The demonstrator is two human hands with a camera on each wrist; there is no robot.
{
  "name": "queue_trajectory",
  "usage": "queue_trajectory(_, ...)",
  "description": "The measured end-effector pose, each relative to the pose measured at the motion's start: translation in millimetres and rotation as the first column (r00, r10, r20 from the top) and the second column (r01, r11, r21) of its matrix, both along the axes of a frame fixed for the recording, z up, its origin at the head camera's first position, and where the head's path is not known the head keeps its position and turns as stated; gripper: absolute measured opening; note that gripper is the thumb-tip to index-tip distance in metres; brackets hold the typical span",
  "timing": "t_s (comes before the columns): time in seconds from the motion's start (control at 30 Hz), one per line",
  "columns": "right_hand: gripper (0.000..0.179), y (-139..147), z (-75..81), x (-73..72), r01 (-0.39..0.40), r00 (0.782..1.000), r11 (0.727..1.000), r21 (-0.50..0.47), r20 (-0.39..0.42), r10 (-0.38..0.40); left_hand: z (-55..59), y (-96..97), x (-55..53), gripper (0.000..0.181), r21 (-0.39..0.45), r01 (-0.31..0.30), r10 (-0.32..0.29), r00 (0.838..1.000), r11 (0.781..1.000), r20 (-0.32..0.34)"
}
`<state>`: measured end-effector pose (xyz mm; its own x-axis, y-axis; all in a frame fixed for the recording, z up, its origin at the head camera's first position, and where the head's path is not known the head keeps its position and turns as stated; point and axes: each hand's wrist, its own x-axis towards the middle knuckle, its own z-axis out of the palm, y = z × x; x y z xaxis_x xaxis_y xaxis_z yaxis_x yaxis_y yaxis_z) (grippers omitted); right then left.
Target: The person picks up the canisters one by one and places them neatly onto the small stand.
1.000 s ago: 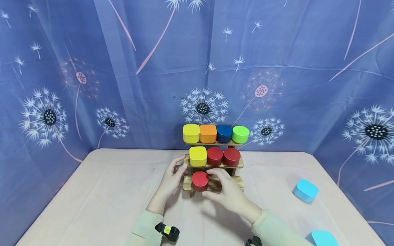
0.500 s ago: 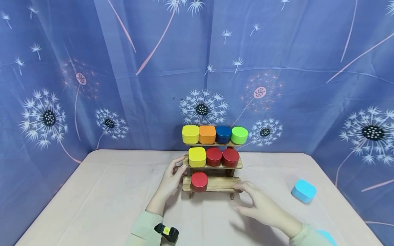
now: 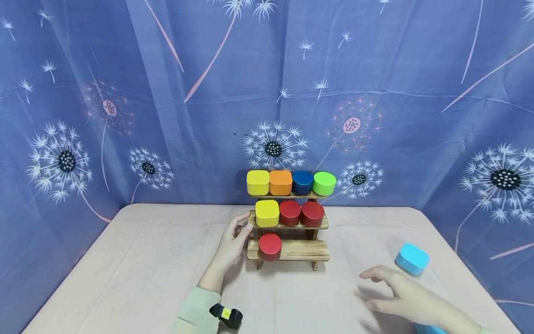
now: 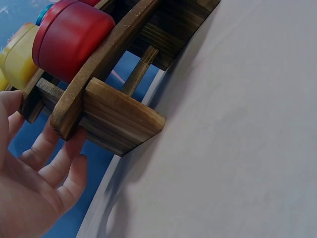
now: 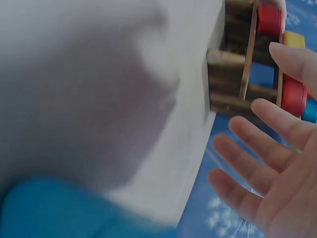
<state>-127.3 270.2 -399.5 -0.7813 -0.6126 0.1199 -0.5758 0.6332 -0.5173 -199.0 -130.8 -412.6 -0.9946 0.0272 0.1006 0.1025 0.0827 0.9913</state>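
Observation:
A three-tier wooden display stand [image 3: 305, 249] stands at the table's middle. My left hand [image 3: 230, 243] grips its left end, thumb and fingers at the plank ends in the left wrist view. One round red tin [image 3: 270, 247] sits at the left of the bottom tier. The middle tier bears a yellow tin [image 3: 267, 213] and two dark red round tins [image 3: 312, 214]. Away to the right, my right hand [image 3: 400, 294] hovers over the table with relaxed fingers, holding nothing. Near it lie a light blue tin [image 3: 412, 259] and a second blue tin [image 5: 74, 210], partly hidden under the forearm in the head view.
Along the top tier stand yellow [image 3: 258, 182], orange [image 3: 281, 182], dark blue [image 3: 302, 182] and bright green [image 3: 324, 183] tins. A blue dandelion-print curtain [image 3: 208, 153] hangs behind the pale table [image 3: 137, 264].
My right hand has left the red tin on the bottom tier and moved right, toward the light blue tins. My left hand keeps its place on the stand.

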Motion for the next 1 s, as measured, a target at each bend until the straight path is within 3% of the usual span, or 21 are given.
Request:
queue_trajectory(0.13,0.040,25.7,-1.2,1.4,-0.005,0.982,0.999,0.038,0.190,-0.003,-0.6,0.5,0.0,0.039,0.005,-0.002,0.002,1.000,1.000,0.003)
queue_trajectory(0.3,0.042,49.4,-0.9,4.9,0.012,0.958,0.992,0.125,0.284,-0.048,-1.0,0.5,0.0,0.040,0.008,-0.007,0.007,1.000,1.000,0.006)
queue_trajectory(0.37,0.045,54.0,0.8,6.8,0.054,0.929,0.985,0.164,0.355,-0.110,-0.8,0.4,0.4,0.040,0.007,-0.009,0.009,1.000,1.000,0.008)
queue_trajectory(0.53,0.050,59.0,4.1,11.7,0.175,0.828,0.957,0.230,0.492,-0.270,-1.0,0.2,0.7,0.040,-0.002,-0.010,0.010,1.000,1.000,0.010)
queue_trajectory(0.63,0.049,62.4,3.4,16.7,0.211,0.809,0.944,0.254,0.496,-0.315,-1.3,0.1,0.6,0.040,-0.006,-0.011,0.011,1.000,1.000,0.011)
queue_trajectory(0.83,0.051,66.9,2.5,23.2,0.255,0.717,0.936,0.244,0.601,-0.352,-2.0,-0.3,-0.4,0.040,0.001,-0.004,0.004,1.000,1.000,0.009)
queue_trajectory(0.9,0.049,68.0,1.2,23.3,0.249,0.715,0.935,0.254,0.603,-0.354,-1.6,-0.2,-0.4,0.040,-0.001,-0.005,0.005,1.000,1.000,0.008)
queue_trajectory(1.0,0.045,71.4,-1.3,23.1,0.217,0.739,0.935,0.279,0.579,-0.344,-0.7,0.4,0.1,0.040,-0.005,-0.003,0.003,1.000,1.000,0.006)
